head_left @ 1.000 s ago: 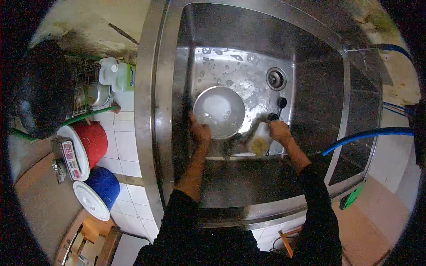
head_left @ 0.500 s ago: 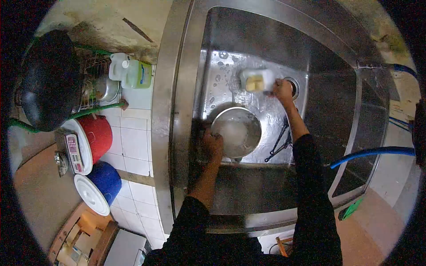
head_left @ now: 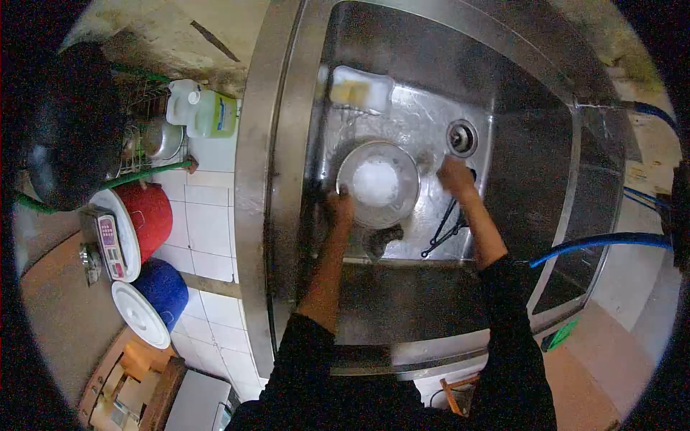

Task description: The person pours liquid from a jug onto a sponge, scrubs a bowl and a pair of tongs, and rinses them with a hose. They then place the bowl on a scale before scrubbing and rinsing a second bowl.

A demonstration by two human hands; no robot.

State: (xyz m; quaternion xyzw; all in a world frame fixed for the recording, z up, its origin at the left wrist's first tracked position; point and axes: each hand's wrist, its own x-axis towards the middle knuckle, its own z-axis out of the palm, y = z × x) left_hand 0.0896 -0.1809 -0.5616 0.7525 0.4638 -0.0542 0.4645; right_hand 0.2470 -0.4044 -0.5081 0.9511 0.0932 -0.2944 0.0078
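My left hand (head_left: 339, 208) grips the left rim of a round metal bowl (head_left: 411, 188) on the sink floor. White foam (head_left: 375, 183) lies in the bowl. My right hand (head_left: 457, 179) hangs to the bowl's right, beside a pair of black-handled utensils (head_left: 443, 230); its fingers are smeared by motion, so what they hold cannot be made out. A white tray (head_left: 384, 92) with a yellow, sponge-like block (head_left: 350, 93) sits at the sink's far left corner. Against the bowl's near side lies a dark, crumpled lump (head_left: 383, 242).
The deep steel sink (head_left: 402, 309) has a drain hole (head_left: 462, 138) at its right. A blue hose (head_left: 604, 251) reaches over the right edge. Left of the sink stand a green-liquid jug (head_left: 215, 115), a red bucket (head_left: 151, 215), a blue bucket (head_left: 169, 291) and a scale (head_left: 111, 248).
The white tray with the yellow block has moved from near my right hand to the far left corner, let go. My right hand has come nearer. Foam shows more thickly in the bowl.
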